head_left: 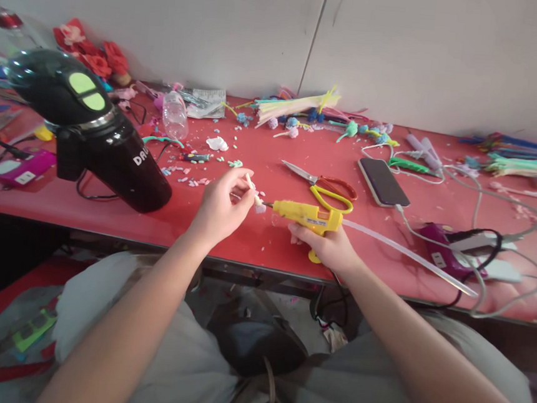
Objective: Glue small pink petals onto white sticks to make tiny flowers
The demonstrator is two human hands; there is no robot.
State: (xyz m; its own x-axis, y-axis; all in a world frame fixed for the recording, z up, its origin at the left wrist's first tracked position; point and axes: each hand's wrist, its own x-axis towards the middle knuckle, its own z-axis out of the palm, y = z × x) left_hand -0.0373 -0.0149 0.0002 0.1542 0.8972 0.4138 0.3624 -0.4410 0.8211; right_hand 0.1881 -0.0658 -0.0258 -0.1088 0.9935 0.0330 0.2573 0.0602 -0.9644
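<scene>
Glue gun is over the front of the red bench, your right hand wrapped around its grip and its nozzle pointing toward your left hand. That left hand has its thumb and fingers pinched together on a small pale stem piece, right at the nozzle; you cannot tell whether the two touch. Just beyond the gun lie your scissors, blades pointing away to the left, with a phone on a white cable to their right. A long clear glue stick trails from the back of the gun toward the cables and a purple power strip, crowding your right side. On your left, a tall black bottle takes up much of the bench, with pink scraps strewn between it and your left hand. A clear plastic bottle lies behind those, and a bundle of pale fuzzy stems lies near the wall.
</scene>
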